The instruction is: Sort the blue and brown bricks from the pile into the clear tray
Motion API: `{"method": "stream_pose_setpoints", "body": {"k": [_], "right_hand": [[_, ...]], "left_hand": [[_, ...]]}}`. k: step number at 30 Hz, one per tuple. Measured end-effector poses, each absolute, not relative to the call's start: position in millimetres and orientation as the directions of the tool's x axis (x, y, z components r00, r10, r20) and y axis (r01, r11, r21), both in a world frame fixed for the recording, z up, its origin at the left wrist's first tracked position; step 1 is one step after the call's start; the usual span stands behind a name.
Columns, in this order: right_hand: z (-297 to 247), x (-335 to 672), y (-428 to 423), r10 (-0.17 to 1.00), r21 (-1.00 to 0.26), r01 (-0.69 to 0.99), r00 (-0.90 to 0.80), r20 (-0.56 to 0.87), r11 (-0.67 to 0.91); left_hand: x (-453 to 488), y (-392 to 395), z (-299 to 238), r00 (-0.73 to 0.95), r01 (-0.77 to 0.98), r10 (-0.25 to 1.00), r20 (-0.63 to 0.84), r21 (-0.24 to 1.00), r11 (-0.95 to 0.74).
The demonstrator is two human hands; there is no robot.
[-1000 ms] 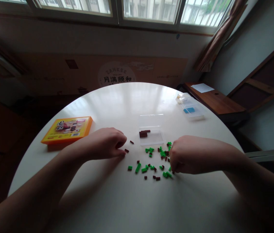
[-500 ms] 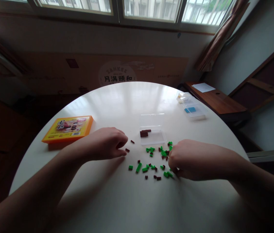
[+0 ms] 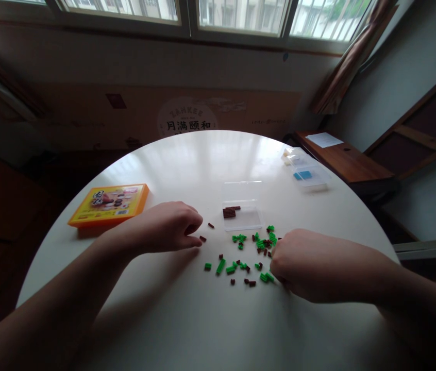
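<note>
Small green bricks point(image 3: 220, 266) and small dark brown bricks point(image 3: 252, 283) lie scattered on the round white table point(image 3: 210, 159). My left hand point(image 3: 167, 226) rests on the table with its fingers curled, fingertips beside a lone brown brick point(image 3: 202, 238). Knuckles up, my right hand point(image 3: 305, 263) lies closed at the right edge of the scatter, its fingertips down among the bricks and hidden. A clear open plastic box point(image 3: 247, 219) behind the scatter holds a small stack of brown bricks point(image 3: 229, 212).
An orange flat box point(image 3: 109, 203) lies at the table's left. Clear containers point(image 3: 308, 176) with a blue piece sit at the far right edge. A wooden desk point(image 3: 345, 159) with a paper stands beyond; windows and a cardboard panel run along the back.
My right hand has slid slightly down and toward me along the right of the scatter. My left hand has hardly moved.
</note>
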State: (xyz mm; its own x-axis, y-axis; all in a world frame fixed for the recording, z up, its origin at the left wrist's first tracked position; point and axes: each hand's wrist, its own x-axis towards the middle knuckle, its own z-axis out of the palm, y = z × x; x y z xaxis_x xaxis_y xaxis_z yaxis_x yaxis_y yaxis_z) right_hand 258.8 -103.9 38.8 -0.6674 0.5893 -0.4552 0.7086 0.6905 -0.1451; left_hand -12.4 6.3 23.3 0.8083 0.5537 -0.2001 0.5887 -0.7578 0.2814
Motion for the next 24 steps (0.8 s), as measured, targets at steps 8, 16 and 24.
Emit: {"method": "stream_pose_setpoints", "body": {"k": [8,16,24], "right_hand": [[59.4,269.3,-91.2,0.571,-0.362,0.656,-0.754,-0.324,0.662],[60.8,271.0,-67.7,0.729,-0.280,0.703,-0.684,-0.015,0.654],[40.4,258.9,-34.8,0.738,-0.042,0.738,-0.675,-0.019,0.674]], "left_hand": [[-10.3,12.2,24.3,0.786,0.613,0.605,-0.123,0.274,-0.741],[-8.0,22.2,5.3,0.762,0.612,0.647,0.021,0.305,-0.730],[-5.0,20.3,-10.9,0.640,0.615,0.750,0.167,0.473,-0.631]]}}
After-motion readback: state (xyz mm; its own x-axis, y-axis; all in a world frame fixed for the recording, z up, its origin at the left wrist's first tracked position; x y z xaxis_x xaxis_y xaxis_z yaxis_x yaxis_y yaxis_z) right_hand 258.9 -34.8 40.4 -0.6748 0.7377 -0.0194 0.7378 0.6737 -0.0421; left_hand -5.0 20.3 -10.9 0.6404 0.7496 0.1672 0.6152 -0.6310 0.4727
